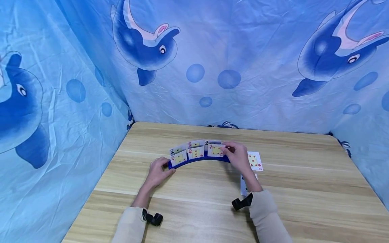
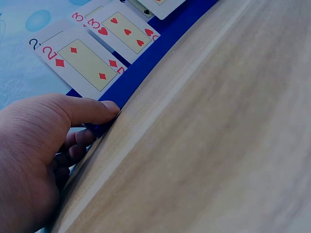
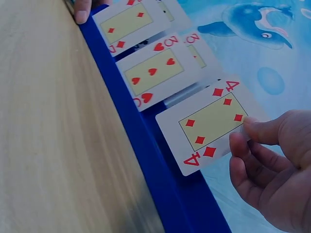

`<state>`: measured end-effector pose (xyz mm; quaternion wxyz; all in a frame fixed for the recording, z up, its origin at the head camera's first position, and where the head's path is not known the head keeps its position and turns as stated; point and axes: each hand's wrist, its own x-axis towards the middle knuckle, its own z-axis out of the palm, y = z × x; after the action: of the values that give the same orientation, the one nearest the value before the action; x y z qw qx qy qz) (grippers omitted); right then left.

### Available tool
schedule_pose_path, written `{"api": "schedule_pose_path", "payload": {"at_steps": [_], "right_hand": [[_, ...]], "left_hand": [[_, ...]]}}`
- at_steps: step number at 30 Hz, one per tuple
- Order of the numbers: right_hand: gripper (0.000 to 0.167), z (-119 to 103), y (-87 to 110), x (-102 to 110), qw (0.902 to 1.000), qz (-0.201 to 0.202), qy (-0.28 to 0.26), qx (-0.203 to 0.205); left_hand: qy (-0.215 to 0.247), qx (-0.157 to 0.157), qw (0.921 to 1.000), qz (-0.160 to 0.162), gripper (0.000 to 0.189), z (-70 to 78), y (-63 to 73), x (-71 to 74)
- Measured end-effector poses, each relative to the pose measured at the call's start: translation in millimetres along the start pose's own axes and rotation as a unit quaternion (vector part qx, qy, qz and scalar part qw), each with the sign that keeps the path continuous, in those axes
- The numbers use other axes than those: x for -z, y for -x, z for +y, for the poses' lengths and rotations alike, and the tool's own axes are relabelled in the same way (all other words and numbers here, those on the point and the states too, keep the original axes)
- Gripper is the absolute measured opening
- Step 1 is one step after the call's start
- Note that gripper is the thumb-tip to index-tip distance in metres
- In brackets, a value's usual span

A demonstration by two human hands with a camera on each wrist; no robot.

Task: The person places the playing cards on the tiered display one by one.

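Observation:
A curved blue card holder [image 1: 194,161] stands on the table with playing cards upright in two rows. My left hand [image 1: 157,171] grips its left end, thumb on the near side. My right hand [image 1: 237,156] pinches the four of diamonds [image 3: 209,131] by its right edge, the card's lower edge at the holder's front row. Left of it in that row stand the three of hearts [image 2: 124,31] and the two of diamonds [image 2: 82,60]. Behind them are a black two [image 1: 177,149], a red three [image 1: 195,144] and a black four [image 1: 206,144], each partly hidden.
To the right of the holder a five of hearts [image 1: 254,161] lies face up on the wooden table [image 1: 304,195]. Nearer, a card with black pips [image 1: 243,186] is partly covered by the right forearm. A blue dolphin-print cloth [image 1: 243,111] hangs behind and at the sides.

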<state>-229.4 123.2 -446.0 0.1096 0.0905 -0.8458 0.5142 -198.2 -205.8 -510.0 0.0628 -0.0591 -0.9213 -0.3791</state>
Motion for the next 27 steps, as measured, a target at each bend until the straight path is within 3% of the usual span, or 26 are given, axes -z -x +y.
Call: {"api": "schedule_pose_path", "payload": {"at_steps": [14,27], "right_hand": [[0.017,4,1.1,-8,1.0,-0.003,-0.001,-0.004],[0.018,9,1.7,-16,0.9992,-0.012,0.037,-0.012]], "left_hand": [[0.008,0.002,1.0,-0.003,0.033,0.2,0.1,0.4],[0.005,0.001,1.0,-0.001,0.034,1.2,0.0,0.9]]}}
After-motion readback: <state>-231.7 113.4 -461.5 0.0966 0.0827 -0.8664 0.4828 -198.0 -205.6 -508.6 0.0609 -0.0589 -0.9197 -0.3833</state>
